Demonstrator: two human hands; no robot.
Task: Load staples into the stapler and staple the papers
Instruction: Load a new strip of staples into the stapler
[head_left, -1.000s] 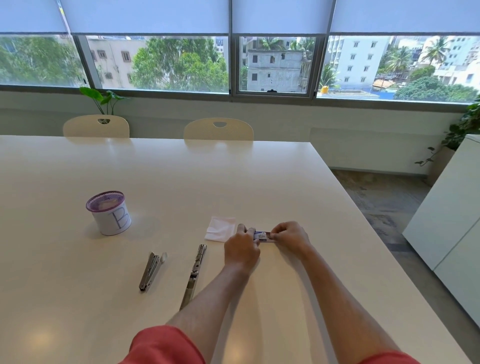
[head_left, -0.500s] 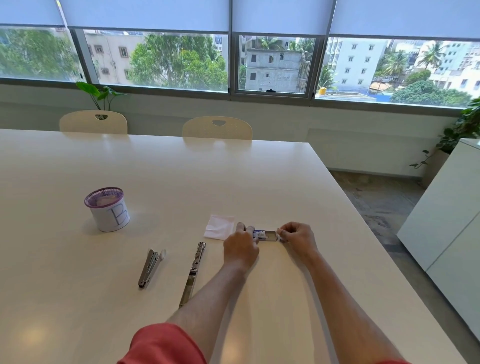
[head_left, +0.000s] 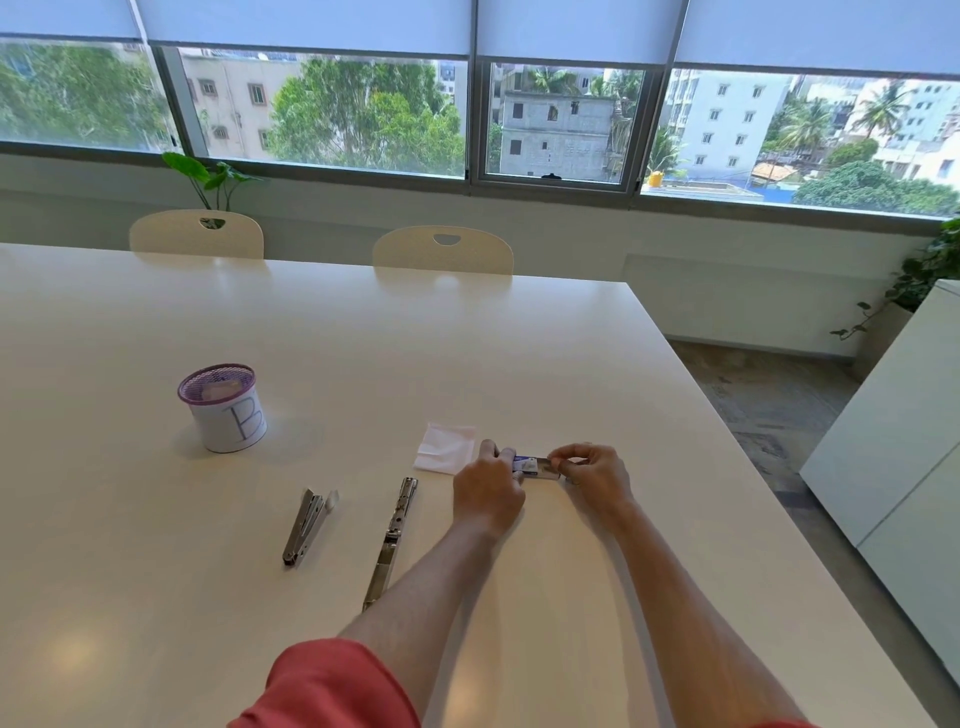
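A small staple box (head_left: 535, 466) with a blue and white label lies on the white table (head_left: 363, 338). My left hand (head_left: 488, 486) grips its left end and my right hand (head_left: 595, 475) pinches its right end. A small stack of white papers (head_left: 445, 453) lies just left of the box. The stapler is in two metal pieces on the table: a long thin part (head_left: 390, 540) left of my left forearm and a shorter part (head_left: 307, 522) further left.
A purple mesh cup (head_left: 223, 408) with a paper label marked B stands at the left. Two chairs (head_left: 442, 250) are at the table's far edge. A white cabinet (head_left: 893, 441) stands to the right beyond the table's edge.
My right hand has slid a little to the right along the box, so more of the box shows between my hands. The view shifted slightly.
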